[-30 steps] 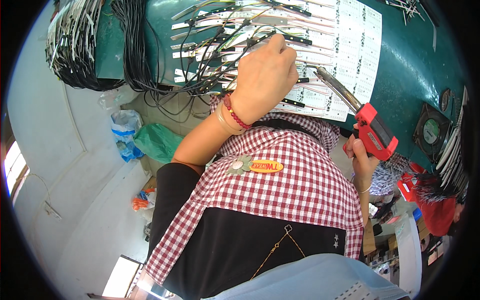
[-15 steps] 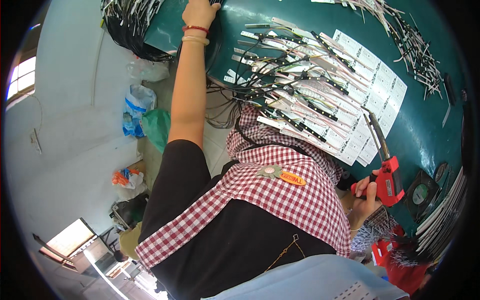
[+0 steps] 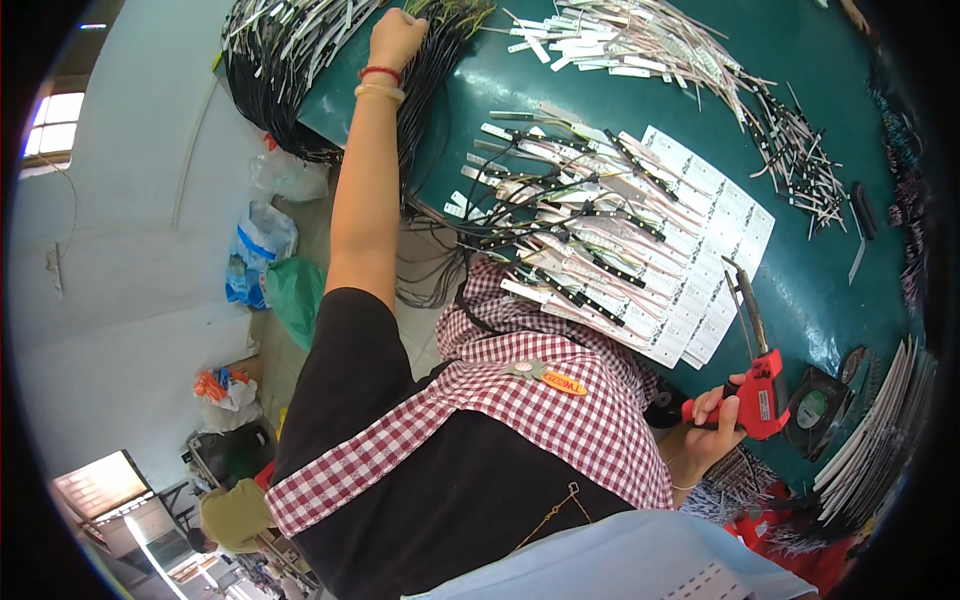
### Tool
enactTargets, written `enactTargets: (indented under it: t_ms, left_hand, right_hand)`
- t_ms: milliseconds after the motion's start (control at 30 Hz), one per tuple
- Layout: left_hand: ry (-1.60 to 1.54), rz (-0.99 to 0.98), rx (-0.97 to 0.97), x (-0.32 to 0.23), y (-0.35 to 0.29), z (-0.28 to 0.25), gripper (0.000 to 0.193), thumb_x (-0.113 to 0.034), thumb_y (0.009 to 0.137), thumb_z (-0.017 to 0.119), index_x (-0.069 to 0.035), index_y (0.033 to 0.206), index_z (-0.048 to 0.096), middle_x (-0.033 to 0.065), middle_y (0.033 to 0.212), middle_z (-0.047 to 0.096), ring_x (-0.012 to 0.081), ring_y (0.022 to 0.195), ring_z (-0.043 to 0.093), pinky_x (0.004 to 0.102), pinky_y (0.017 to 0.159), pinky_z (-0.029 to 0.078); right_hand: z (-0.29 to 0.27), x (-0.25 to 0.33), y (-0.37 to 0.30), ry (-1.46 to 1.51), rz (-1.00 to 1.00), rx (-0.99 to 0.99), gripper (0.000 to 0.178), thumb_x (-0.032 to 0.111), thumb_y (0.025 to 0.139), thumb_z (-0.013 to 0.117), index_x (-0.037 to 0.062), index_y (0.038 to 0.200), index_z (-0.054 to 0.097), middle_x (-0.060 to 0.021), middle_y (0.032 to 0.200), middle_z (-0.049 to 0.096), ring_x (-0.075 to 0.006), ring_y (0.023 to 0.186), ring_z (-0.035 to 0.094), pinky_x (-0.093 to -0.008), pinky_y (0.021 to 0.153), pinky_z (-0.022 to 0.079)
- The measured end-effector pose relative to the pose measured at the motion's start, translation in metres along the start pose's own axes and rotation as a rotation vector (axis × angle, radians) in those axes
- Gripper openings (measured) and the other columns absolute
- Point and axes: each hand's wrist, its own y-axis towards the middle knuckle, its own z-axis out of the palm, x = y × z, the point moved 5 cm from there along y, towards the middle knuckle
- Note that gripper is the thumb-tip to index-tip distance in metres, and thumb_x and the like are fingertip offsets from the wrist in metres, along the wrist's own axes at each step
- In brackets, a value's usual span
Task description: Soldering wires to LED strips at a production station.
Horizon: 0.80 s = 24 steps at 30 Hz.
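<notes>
My right hand [image 3: 714, 416] grips a red soldering gun [image 3: 768, 400] by its handle, the long metal tip pointing up beside white circuit board panels [image 3: 735, 232]. Stretched far forward, my left hand [image 3: 397, 40] is closed at the edge of a bundle of black cables [image 3: 418, 95] with yellowish-green ends; what its fingers hold is hidden. Between the hands, LED strip pieces [image 3: 585, 200] with pink and black wires lie across the panels. Their black cables hang over the table's near edge.
Black cables with white-tipped ends [image 3: 285, 70] drape over the table's left corner. Wired white strips [image 3: 625, 40] curve along the far side. Right of the soldering gun are a black fan [image 3: 812, 412] and grey tubes [image 3: 870, 440]. Plastic bags [image 3: 297, 300] sit by the wall; another person [image 3: 235, 515] is behind.
The view has shifted, showing more of the table's far side. My left hand stays at the black cables, its fingers now curled into a fist. My right hand still holds the soldering gun.
</notes>
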Motion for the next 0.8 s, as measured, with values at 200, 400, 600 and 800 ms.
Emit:
enactTargets:
  t_ms: [200, 400, 600, 800]
  left_hand:
    - [-1.011, 0.085, 0.512, -0.155, -0.052, -0.057, 0.029, -0.026, 0.095, 0.046, -0.003, 0.085, 0.059, -0.0065, 0.058, 0.039, 0.0021, 0.051, 0.033, 0.0188, 0.045, 0.027]
    - [-0.764, 0.615, 0.847, -0.308, -0.2, -0.055, 0.02, -0.021, 0.088, 0.054, -0.002, 0.083, 0.059, 0.0099, 0.056, 0.048, 0.0198, 0.048, 0.047, 0.0314, 0.048, 0.039]
    - [-0.88, 0.655, 0.969, -0.351, -0.285, -0.05, 0.009, -0.011, 0.084, 0.055, -0.004, 0.087, 0.059, 0.0152, 0.058, 0.055, 0.0322, 0.051, 0.054, 0.0364, 0.048, 0.042]
    - [-0.905, 0.337, 0.894, -0.342, -0.283, -0.046, 0.009, -0.009, 0.087, 0.056, -0.001, 0.089, 0.059, 0.0066, 0.055, 0.055, 0.0121, 0.049, 0.055, 0.0262, 0.046, 0.041]
  right_hand:
    - [0.002, 0.003, 0.004, 0.1, -0.022, -0.003, 0.029, 0.019, 0.094, 0.048, -0.0007, 0.115, 0.043, -0.0052, 0.067, 0.047, -0.0084, 0.047, 0.038, -0.0214, 0.045, 0.034]
    - [0.026, 0.0, 0.018, 0.246, 0.003, -0.116, 0.036, 0.015, 0.091, 0.055, 0.0019, 0.122, 0.042, -0.0083, 0.08, 0.054, -0.0111, 0.059, 0.045, -0.0253, 0.054, 0.039]
    - [0.059, -0.013, 0.026, 0.095, 0.067, -0.119, 0.043, 0.0, 0.084, 0.059, 0.0024, 0.123, 0.04, -0.019, 0.109, 0.058, -0.0131, 0.077, 0.058, -0.0255, 0.069, 0.049]
    - [0.066, -0.013, 0.024, 0.119, 0.095, -0.095, 0.044, 0.002, 0.083, 0.06, 0.0046, 0.122, 0.04, -0.017, 0.113, 0.054, -0.0196, 0.091, 0.057, -0.0322, 0.079, 0.049]
